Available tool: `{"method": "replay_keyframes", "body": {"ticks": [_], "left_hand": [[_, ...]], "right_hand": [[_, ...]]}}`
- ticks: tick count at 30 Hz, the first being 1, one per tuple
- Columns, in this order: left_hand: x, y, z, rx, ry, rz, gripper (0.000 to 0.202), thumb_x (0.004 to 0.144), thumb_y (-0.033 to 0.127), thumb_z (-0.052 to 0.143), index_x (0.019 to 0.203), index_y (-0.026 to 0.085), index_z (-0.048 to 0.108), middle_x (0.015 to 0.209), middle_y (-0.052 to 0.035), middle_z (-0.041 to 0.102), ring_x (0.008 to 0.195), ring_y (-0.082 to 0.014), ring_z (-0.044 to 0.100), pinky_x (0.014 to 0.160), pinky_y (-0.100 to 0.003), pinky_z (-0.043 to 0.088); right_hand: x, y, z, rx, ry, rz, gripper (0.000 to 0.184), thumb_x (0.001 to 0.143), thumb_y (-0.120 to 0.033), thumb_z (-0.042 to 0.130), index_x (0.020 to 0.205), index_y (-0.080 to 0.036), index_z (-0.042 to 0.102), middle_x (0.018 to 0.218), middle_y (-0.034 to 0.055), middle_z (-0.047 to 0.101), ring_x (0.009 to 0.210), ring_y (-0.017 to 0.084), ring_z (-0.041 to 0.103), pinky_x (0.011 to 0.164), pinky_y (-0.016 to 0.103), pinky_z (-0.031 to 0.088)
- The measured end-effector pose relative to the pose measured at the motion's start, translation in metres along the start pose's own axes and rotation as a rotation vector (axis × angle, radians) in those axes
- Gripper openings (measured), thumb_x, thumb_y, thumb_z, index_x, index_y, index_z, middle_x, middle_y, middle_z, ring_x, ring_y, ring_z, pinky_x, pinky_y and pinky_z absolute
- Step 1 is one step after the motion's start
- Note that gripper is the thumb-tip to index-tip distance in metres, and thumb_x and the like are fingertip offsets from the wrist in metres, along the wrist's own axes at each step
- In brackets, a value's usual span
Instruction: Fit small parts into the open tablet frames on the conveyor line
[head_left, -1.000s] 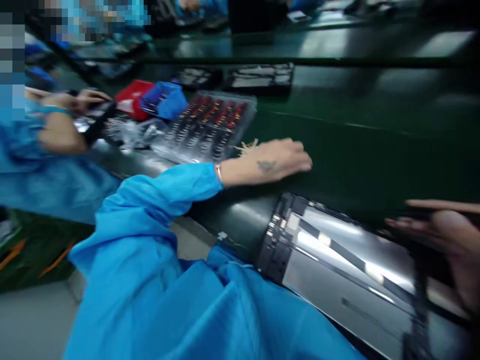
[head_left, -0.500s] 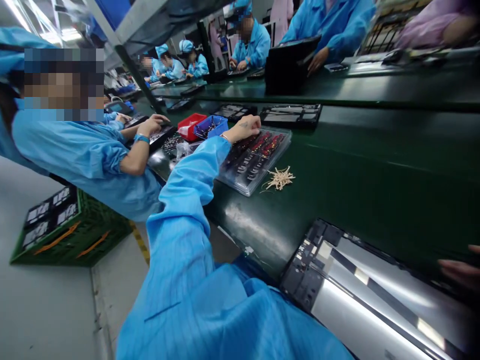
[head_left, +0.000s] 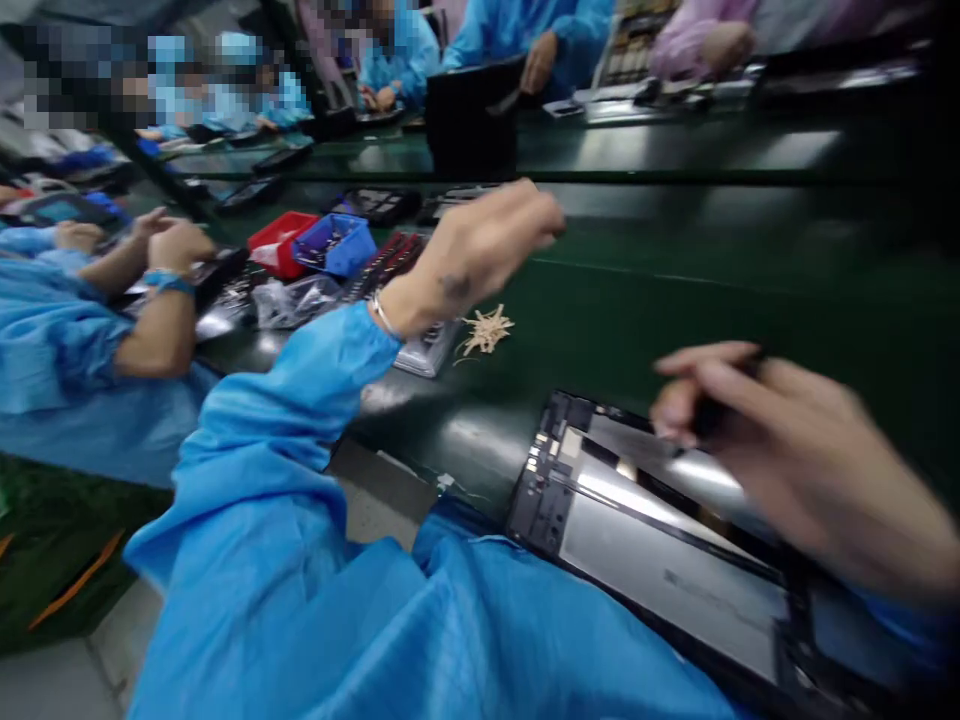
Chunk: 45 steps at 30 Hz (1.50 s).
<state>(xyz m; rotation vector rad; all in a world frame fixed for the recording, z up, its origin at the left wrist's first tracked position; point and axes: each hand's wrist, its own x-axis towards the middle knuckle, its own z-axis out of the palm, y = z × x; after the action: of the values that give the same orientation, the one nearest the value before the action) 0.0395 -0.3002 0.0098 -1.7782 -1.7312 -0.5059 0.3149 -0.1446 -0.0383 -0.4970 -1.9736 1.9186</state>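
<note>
My left hand (head_left: 472,250) is raised over the bench, in front of a clear plastic tray (head_left: 420,358) of small dark and red parts. Its fingers are bent together; whatever they may hold is hidden and blurred. Closed and smeared by motion, my right hand (head_left: 817,450) grips a dark tool (head_left: 709,415) whose kind I cannot make out. Below that hand lies an opened tablet-like device (head_left: 667,580), with silver battery-like panels and a black frame. Between the tray and the device is a small pile of cream-coloured strips (head_left: 487,330).
A red bin (head_left: 277,245) and a blue bin (head_left: 337,245) stand left of the tray, beside clear plastic bags (head_left: 292,300). A co-worker's arms (head_left: 161,310) are at the left. Across the bench a person holds up a black panel (head_left: 472,115).
My left hand has lifted off the tray and moved toward me and rightward. My right hand has come in over the device with the dark tool. The view has turned to the right.
</note>
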Motion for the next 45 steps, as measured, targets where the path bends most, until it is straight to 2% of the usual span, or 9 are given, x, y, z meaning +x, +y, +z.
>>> {"method": "replay_keyframes", "body": {"ticks": [4, 6, 9, 15, 21, 33, 37, 41, 45], "left_hand": [[0.009, 0.089, 0.007, 0.216, 0.165, 0.764, 0.026, 0.109, 0.029, 0.047, 0.108, 0.024, 0.072, 0.1, -0.0025, 0.074, 0.094, -0.0175, 0.072, 0.077, -0.028, 0.06], [0.01, 0.105, 0.014, 0.199, 0.281, 0.927, 0.023, 0.107, 0.034, 0.055, 0.107, 0.024, 0.075, 0.1, -0.0008, 0.076, 0.094, -0.0156, 0.073, 0.081, -0.025, 0.061], [0.012, 0.11, 0.024, 0.123, 0.33, 0.954, 0.021, 0.103, 0.034, 0.061, 0.103, 0.021, 0.077, 0.095, -0.0015, 0.076, 0.092, -0.0169, 0.073, 0.087, -0.027, 0.062], [0.01, 0.11, 0.028, -0.038, 0.272, 0.851, 0.017, 0.104, 0.026, 0.057, 0.099, 0.021, 0.073, 0.096, 0.0007, 0.076, 0.091, -0.0132, 0.072, 0.081, -0.023, 0.059], [0.01, 0.112, 0.022, 0.019, 0.085, 0.32, 0.024, 0.111, 0.032, 0.048, 0.1, 0.017, 0.064, 0.089, -0.0044, 0.07, 0.079, -0.0151, 0.063, 0.07, -0.029, 0.051], [0.01, 0.124, 0.014, 0.164, -0.07, 0.325, 0.031, 0.108, 0.01, 0.035, 0.092, 0.016, 0.061, 0.081, -0.004, 0.064, 0.074, -0.0155, 0.059, 0.063, -0.03, 0.041], [0.005, 0.097, 0.014, 0.161, -0.134, 0.23, 0.027, 0.109, 0.017, 0.039, 0.095, 0.017, 0.063, 0.085, -0.0045, 0.066, 0.08, -0.0169, 0.062, 0.066, -0.03, 0.04], [-0.015, 0.043, 0.008, 0.206, -0.462, -0.095, 0.027, 0.109, 0.021, 0.039, 0.107, 0.014, 0.065, 0.096, -0.0093, 0.069, 0.085, -0.02, 0.065, 0.068, -0.031, 0.04], [-0.041, 0.012, 0.007, 0.182, -0.702, -0.168, 0.028, 0.105, 0.016, 0.041, 0.118, 0.011, 0.065, 0.102, -0.0121, 0.069, 0.088, -0.0223, 0.065, 0.071, -0.032, 0.041]], "right_hand": [[0.005, 0.003, 0.017, 0.426, -0.141, 0.227, 0.031, 0.09, -0.048, 0.077, 0.081, -0.02, 0.07, 0.072, -0.0007, 0.053, 0.062, 0.011, 0.045, 0.057, 0.025, 0.042], [0.002, 0.004, 0.016, 0.445, -0.084, 0.195, 0.031, 0.085, -0.044, 0.084, 0.076, -0.019, 0.068, 0.073, -0.0017, 0.052, 0.065, 0.009, 0.046, 0.059, 0.022, 0.042], [-0.005, 0.005, 0.011, 0.369, 0.001, 0.12, 0.022, 0.083, -0.037, 0.087, 0.081, -0.02, 0.074, 0.078, -0.001, 0.058, 0.068, 0.008, 0.048, 0.061, 0.02, 0.042], [0.001, 0.009, 0.005, 0.126, 0.099, -0.058, 0.019, 0.082, -0.039, 0.085, 0.087, -0.021, 0.08, 0.071, -0.0002, 0.064, 0.061, 0.01, 0.051, 0.054, 0.023, 0.04], [0.003, 0.002, 0.0, -0.229, 0.118, -0.28, 0.016, 0.091, -0.033, 0.072, 0.084, -0.02, 0.076, 0.065, -0.0012, 0.064, 0.057, 0.012, 0.054, 0.054, 0.026, 0.041], [-0.002, 0.01, 0.0, -0.655, 0.121, -0.523, 0.023, 0.098, -0.03, 0.063, 0.079, -0.021, 0.072, 0.065, -0.001, 0.061, 0.058, 0.014, 0.053, 0.056, 0.029, 0.036], [-0.003, 0.01, 0.001, -0.59, 0.126, -0.421, 0.023, 0.096, -0.036, 0.064, 0.082, -0.022, 0.075, 0.073, 0.0018, 0.07, 0.066, 0.019, 0.063, 0.058, 0.031, 0.042], [-0.001, 0.006, -0.001, -0.523, 0.188, -0.291, 0.024, 0.087, -0.044, 0.071, 0.084, -0.023, 0.079, 0.082, 0.0049, 0.077, 0.075, 0.025, 0.071, 0.061, 0.035, 0.05], [0.001, 0.006, -0.002, -0.501, 0.181, -0.226, 0.029, 0.081, -0.049, 0.072, 0.077, -0.022, 0.079, 0.082, 0.0061, 0.078, 0.071, 0.025, 0.072, 0.058, 0.036, 0.05]]}}
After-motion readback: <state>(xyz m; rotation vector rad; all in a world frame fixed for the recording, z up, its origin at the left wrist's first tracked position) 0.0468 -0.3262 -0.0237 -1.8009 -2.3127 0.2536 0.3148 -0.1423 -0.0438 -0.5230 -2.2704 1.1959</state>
